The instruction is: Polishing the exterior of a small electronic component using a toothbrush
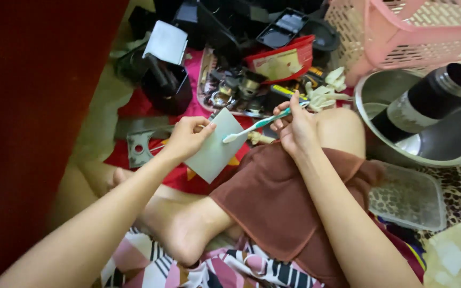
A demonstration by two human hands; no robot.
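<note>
My left hand [188,136] grips a flat grey square plate [217,149] by its upper left corner, held tilted above a red cloth. My right hand [294,125] holds a teal and white toothbrush [257,126], its white bristle head resting on the plate's upper right edge. Both hands hover above my folded legs, the right forearm lying over a knee covered by brown fabric [278,197].
A metal bracket [137,146] lies on the red cloth at left. Behind are black plastic parts, a tray of small metal pieces [230,90] and a red container [281,61]. At right: a pink basket [406,32], a steel bowl [454,141] holding a black cylinder [428,101], a clear plastic lid [409,197].
</note>
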